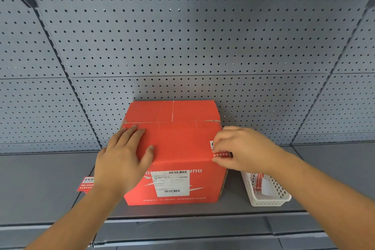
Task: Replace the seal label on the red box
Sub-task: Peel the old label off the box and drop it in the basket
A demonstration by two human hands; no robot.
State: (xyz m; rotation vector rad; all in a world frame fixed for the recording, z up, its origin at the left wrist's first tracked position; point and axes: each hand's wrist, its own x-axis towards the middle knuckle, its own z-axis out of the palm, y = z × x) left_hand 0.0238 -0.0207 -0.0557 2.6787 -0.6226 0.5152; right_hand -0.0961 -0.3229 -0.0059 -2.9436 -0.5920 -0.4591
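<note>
A red cardboard box (178,140) stands on a grey shelf, with a white shipping label on its front face. My left hand (123,158) lies flat on the box's top near its left front corner, fingers spread. At the top's right front edge, my right hand (241,148) pinches a red and white seal label (220,153) that sits on the box. My fingers hide most of that label. Another red label (86,183) lies flat on the shelf to the left of the box, partly behind my left forearm.
A white plastic basket (284,199) holding several labels and a piece of white paper stands right of the box. A grey pegboard wall (182,46) rises close behind the box. The grey shelf (40,189) ends in a front lip below my forearms.
</note>
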